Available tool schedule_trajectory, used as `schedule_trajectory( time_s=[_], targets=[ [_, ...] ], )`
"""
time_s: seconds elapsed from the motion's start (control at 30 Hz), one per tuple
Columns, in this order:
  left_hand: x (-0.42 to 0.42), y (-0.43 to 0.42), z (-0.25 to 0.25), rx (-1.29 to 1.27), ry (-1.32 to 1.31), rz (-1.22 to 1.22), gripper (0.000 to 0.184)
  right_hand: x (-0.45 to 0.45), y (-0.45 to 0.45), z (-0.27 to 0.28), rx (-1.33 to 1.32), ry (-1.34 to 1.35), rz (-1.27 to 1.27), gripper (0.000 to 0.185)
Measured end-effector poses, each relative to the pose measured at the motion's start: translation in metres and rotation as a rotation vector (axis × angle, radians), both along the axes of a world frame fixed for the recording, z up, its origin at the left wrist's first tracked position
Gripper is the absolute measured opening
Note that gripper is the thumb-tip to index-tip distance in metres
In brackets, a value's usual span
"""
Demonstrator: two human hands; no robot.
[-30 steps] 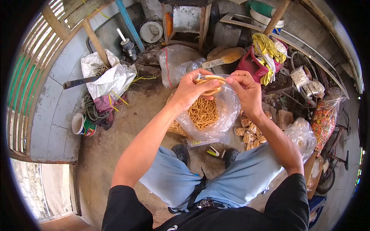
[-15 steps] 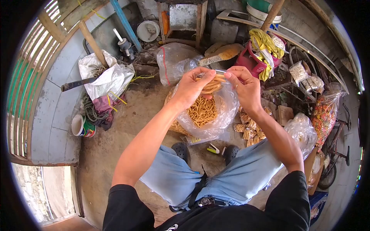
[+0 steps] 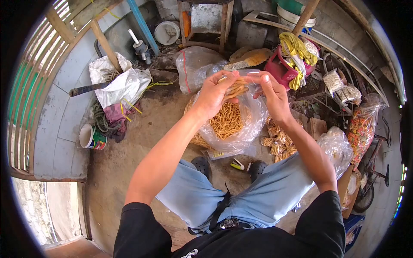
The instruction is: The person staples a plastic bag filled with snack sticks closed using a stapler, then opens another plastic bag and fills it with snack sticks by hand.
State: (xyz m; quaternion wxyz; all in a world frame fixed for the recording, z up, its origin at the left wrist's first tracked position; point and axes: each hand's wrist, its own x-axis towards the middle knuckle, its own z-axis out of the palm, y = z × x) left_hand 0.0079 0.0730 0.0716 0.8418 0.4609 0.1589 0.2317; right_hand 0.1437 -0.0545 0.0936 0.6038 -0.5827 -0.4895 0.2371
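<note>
In front of me my left hand is closed around a small clear plastic bag of stick-shaped snacks. My right hand is at the bag's upper right edge, its index finger stretched along the top and the thumb raised. Its other fingers curl at the plastic, partly hidden. Below both hands a large clear plastic bag lies open on the floor, full of loose golden-brown snack sticks. Several filled small packets are piled to its right.
A green stapler lies between my shoes. A white sack and a paint bucket stand left. Towards the right are a pink basket, a clear bag, a tall bag of colourful snacks and a bicycle.
The right thumb has lifted from its pinch on the bag's top edge, and the right index finger now reaches left along it. The left hand still holds the small bag.
</note>
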Motion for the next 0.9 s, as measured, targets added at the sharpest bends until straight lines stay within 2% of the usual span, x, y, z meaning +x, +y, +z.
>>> schedule_trajectory(
  time_s=[0.07, 0.13, 0.23, 0.5, 0.63, 0.7, 0.77, 0.83, 0.87, 0.9],
  targets=[
    [-0.001, -0.002, 0.001, -0.014, 0.003, 0.019, 0.018, -0.001, 0.0, -0.001, 0.01, -0.015, 0.062, 0.033],
    [-0.001, -0.001, -0.002, 0.035, 0.02, 0.031, 0.019, 0.0, 0.001, -0.004, 0.035, -0.158, 0.142, 0.03],
    [0.003, 0.003, -0.006, 0.036, 0.052, 0.024, 0.021, 0.006, 0.002, -0.009, -0.034, -0.225, 0.131, 0.028],
    [0.024, 0.018, -0.013, -0.07, 0.058, 0.047, 0.023, 0.034, 0.015, -0.019, -0.072, -0.02, -0.058, 0.026],
    [0.036, 0.024, -0.031, -0.068, 0.064, 0.067, 0.023, 0.041, 0.024, -0.029, -0.206, -0.002, -0.002, 0.023],
    [0.043, 0.028, -0.039, -0.083, 0.059, 0.057, 0.024, 0.044, 0.031, -0.034, -0.093, -0.147, -0.021, 0.02],
    [0.051, 0.038, -0.05, -0.101, 0.05, 0.049, 0.024, 0.05, 0.042, -0.04, -0.079, -0.137, -0.08, 0.018],
    [0.06, 0.054, -0.062, 0.049, 0.088, 0.041, 0.027, 0.062, 0.051, -0.051, -0.07, -0.131, -0.136, 0.016],
    [0.064, 0.062, -0.067, 0.068, 0.161, 0.015, 0.032, 0.07, 0.057, -0.058, -0.061, -0.158, -0.151, 0.018],
    [0.066, 0.067, -0.067, 0.193, 0.178, -0.008, 0.038, 0.077, 0.061, -0.066, -0.055, -0.183, -0.165, 0.019]
  ],
)
